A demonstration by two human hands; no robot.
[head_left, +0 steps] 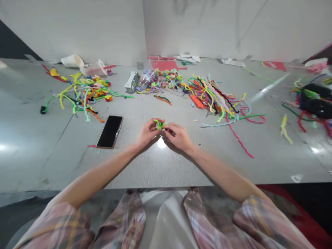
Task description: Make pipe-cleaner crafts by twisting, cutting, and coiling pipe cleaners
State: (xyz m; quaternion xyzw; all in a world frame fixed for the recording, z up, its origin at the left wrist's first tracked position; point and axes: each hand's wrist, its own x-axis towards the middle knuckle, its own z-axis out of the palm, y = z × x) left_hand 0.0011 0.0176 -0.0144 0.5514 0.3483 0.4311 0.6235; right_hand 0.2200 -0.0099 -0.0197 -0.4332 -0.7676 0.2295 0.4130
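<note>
Both hands meet near the middle of the grey table, just above its surface. Between them is a small bright green fuzzy piece (pixel 159 124) with a dark part at its centre. My left hand (pixel 148 132) pinches it from the left, fingers bent round it. From the right, my right hand (pixel 178 135) holds the other side between thumb and fingertips. The fingers hide part of the piece. A black phone (pixel 110 132) lies to the left of my left hand.
A heap of fuzzy stems (pixel 212 95) lies right of centre, small colourful pieces (pixel 169 79) and a plastic bottle (pixel 146 80) at the back, another coloured pile (pixel 90 90) at left. Black shiny objects (pixel 317 102) sit far right. A panel (pixel 90 31) stands behind.
</note>
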